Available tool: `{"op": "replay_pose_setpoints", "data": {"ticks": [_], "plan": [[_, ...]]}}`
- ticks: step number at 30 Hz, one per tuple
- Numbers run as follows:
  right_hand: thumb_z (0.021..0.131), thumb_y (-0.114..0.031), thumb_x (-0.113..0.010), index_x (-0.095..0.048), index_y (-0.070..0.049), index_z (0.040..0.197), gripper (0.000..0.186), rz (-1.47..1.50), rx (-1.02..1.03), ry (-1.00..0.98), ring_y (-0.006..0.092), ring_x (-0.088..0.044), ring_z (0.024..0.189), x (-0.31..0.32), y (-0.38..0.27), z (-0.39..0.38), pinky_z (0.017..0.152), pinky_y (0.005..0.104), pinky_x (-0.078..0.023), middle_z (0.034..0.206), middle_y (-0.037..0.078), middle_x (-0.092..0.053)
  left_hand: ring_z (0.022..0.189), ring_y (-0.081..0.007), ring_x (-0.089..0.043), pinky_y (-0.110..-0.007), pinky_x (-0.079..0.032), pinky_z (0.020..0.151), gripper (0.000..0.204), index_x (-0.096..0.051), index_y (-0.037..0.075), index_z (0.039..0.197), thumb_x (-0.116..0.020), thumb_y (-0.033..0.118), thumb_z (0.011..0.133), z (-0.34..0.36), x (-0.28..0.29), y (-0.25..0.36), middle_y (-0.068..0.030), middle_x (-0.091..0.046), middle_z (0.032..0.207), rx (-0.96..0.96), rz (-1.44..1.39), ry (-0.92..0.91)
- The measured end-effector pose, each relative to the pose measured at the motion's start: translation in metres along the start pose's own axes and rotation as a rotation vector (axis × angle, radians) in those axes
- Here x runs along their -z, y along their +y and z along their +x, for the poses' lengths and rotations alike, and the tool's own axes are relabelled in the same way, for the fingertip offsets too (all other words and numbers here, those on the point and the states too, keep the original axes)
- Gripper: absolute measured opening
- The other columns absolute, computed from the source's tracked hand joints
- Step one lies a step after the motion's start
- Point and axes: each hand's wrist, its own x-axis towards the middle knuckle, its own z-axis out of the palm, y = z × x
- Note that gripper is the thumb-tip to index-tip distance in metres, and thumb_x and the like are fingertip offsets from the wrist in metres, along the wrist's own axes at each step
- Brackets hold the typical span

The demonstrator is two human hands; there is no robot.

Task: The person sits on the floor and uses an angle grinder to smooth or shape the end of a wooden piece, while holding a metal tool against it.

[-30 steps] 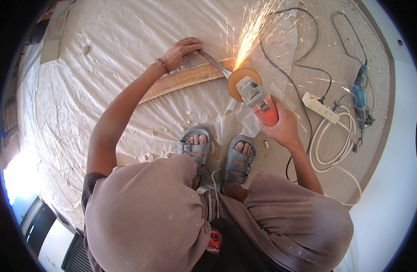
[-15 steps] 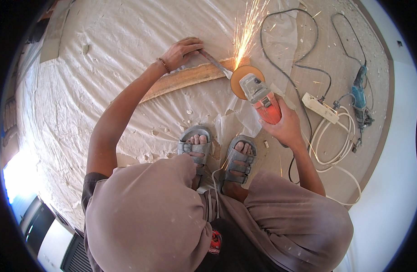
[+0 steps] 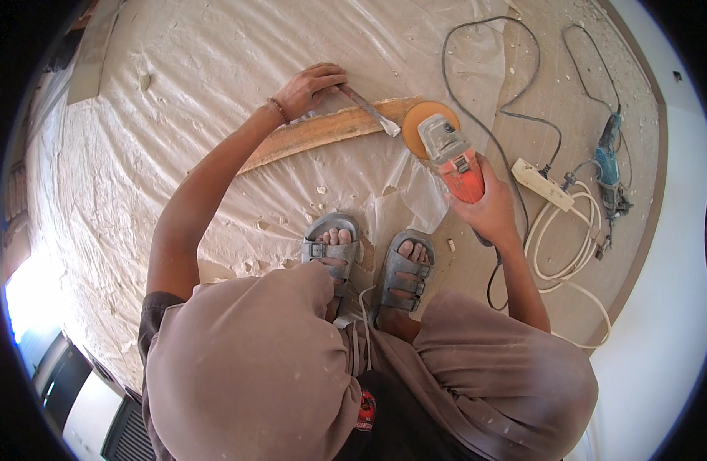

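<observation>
My left hand (image 3: 313, 88) is closed around the dark upper end of a metal chisel (image 3: 361, 102). The chisel slants down to the right, and its flat bright tip (image 3: 391, 128) sticks out past the edge of a rough wooden board (image 3: 322, 132) lying beneath it. My right hand (image 3: 488, 206) grips the body of a red and grey angle grinder (image 3: 458, 170). Its round orange-brown disc (image 3: 422, 123) sits just right of the chisel tip, with a small gap between them, and covers the board's right end. No sparks show.
Wrinkled plastic sheeting (image 3: 192, 100) covers much of the floor. To the right lie a white power strip (image 3: 541, 184) with a coiled white cord (image 3: 562, 265), a looping black cable (image 3: 445, 58) and a teal power tool (image 3: 608, 157). My sandalled feet (image 3: 403, 269) are close below the board.
The grinder has moved a little to the right, off the chisel tip. The stream of sparks has stopped. My left hand and the chisel have barely moved.
</observation>
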Motion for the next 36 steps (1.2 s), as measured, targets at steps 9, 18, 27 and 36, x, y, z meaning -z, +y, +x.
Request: {"op": "replay_pose_setpoints", "data": {"ticks": [9,18,27,36], "plan": [[0.070,-0.030,-0.081,-0.050,-0.010,0.139,0.078,-0.014,-0.012,-0.074,0.0423,-0.069,0.097,0.000,-0.006,0.003,0.083,0.0492,-0.055,0.106,0.021,-0.072,0.125,-0.0357,-0.058,-0.044,-0.050,0.105,0.028,-0.068,0.006,0.122,-0.065,0.010,0.094,-0.001,-0.001,-0.003,-0.0134,-0.064,0.131,-0.005,-0.020,0.001],[0.071,-0.030,-0.080,-0.051,-0.010,0.139,0.077,-0.001,0.001,-0.086,0.0416,-0.069,0.098,0.006,-0.005,0.008,0.084,0.0494,-0.055,0.108,0.021,-0.072,0.126,-0.0351,-0.058,-0.044,-0.051,0.105,0.026,-0.070,0.006,0.119,-0.066,0.010,0.094,-0.001,-0.001,-0.002,-0.0130,-0.065,0.131,0.001,-0.007,0.017],[0.071,-0.031,-0.080,-0.050,-0.011,0.139,0.077,-0.017,-0.020,-0.061,0.0430,-0.069,0.099,0.005,-0.011,0.013,0.085,0.0509,-0.054,0.109,0.023,-0.071,0.130,-0.0338,-0.055,-0.044,-0.048,0.109,0.030,-0.068,0.006,0.123,-0.067,0.009,0.093,-0.002,-0.001,-0.004,-0.0116,-0.064,0.134,0.020,-0.041,-0.029],[0.072,-0.032,-0.079,-0.050,-0.011,0.139,0.076,-0.064,-0.015,-0.046,0.0423,-0.069,0.098,0.002,-0.009,0.015,0.084,0.0501,-0.054,0.107,0.022,-0.072,0.124,-0.0339,-0.059,-0.042,-0.051,0.104,0.031,-0.068,0.007,0.123,-0.065,0.007,0.092,-0.001,-0.002,-0.003,-0.0121,-0.065,0.130,-0.017,-0.005,0.028]]}}
